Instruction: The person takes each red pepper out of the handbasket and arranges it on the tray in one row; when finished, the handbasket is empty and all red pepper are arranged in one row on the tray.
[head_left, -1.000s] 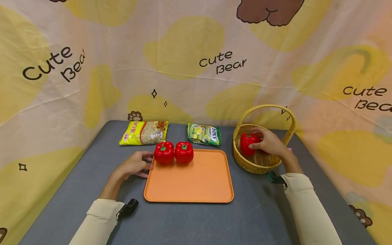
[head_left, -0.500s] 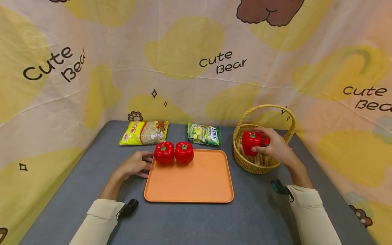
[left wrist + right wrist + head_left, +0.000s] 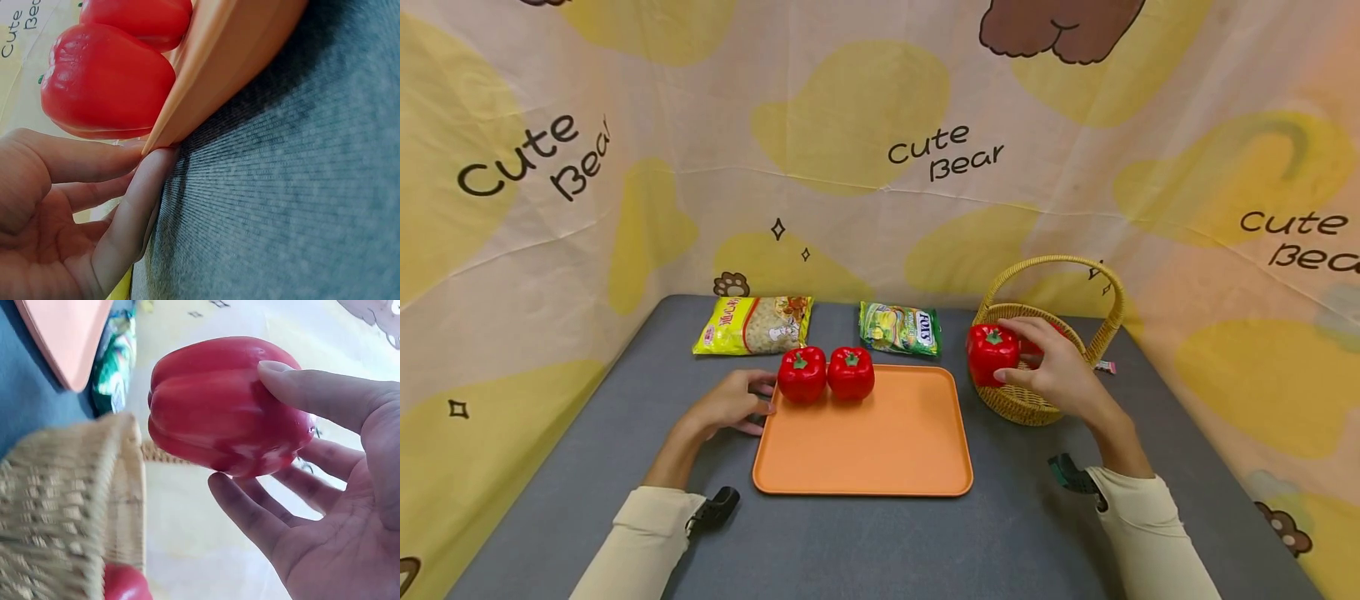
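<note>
My right hand (image 3: pixel 1051 367) grips a red bell pepper (image 3: pixel 992 354) with thumb and fingers, holding it over the left rim of the wicker basket (image 3: pixel 1018 408). In the right wrist view the pepper (image 3: pixel 219 406) lies sideways, raised above the basket. Another red pepper (image 3: pixel 127 584) shows inside the basket, mostly hidden by the wall. My left hand (image 3: pixel 733 404) pinches the left edge of the orange tray (image 3: pixel 872 450) between thumb and finger, as the left wrist view confirms. Two red bell peppers, one (image 3: pixel 802 375) beside the other (image 3: pixel 851 374), sit at the tray's back left corner.
A yellow bag (image 3: pixel 756 325) and a green Fox's packet (image 3: pixel 900 328) lie behind the tray on the grey table (image 3: pixel 880 550). Right of the basket is a small pink-wrapped item (image 3: pixel 1105 367). The basket's tall handle (image 3: pixel 1052 260) arches upward. Printed cloth surrounds the table.
My right hand has lifted the pepper from inside the basket and carried it left to the rim. The left hand, tray and the two peppers on it have stayed put.
</note>
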Demonstrator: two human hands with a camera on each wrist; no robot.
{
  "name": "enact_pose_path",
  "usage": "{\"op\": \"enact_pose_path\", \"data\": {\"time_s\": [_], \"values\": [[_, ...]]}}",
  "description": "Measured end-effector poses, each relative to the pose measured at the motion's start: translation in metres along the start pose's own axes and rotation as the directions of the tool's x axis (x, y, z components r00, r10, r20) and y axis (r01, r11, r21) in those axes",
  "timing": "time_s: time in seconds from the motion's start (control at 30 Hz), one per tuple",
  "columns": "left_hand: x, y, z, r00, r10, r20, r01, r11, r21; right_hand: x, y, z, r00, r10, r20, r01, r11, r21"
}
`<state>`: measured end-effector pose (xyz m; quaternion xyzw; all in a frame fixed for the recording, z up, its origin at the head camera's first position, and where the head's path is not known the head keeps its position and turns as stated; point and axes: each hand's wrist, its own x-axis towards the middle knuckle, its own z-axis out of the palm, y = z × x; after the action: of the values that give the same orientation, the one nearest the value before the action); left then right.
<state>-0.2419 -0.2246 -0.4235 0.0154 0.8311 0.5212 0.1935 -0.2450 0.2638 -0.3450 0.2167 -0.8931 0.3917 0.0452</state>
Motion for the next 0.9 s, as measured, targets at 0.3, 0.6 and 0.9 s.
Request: {"op": "enact_pose_path", "data": {"time_s": [0.3,0.6,0.9], "values": [[0.0,0.0,0.0,1.0,-0.009,-0.001,0.009,1.0,0.002,0.011,-0.006,0.031,0.998,-0.012,0.054,0.013,1.0,-0.024],[0.001,0.0,-0.001,1.0,-0.011,-0.004,0.011,1.0,0.01,0.024,-0.013,0.06,0.995,0.008,0.103,-0.004,0.999,-0.044],[0.003,0.0,0.0,0.999,-0.031,-0.014,0.031,0.999,0.022,0.039,-0.019,0.086,0.989,0.029,0.148,-0.023,0.999,-0.043]]}}
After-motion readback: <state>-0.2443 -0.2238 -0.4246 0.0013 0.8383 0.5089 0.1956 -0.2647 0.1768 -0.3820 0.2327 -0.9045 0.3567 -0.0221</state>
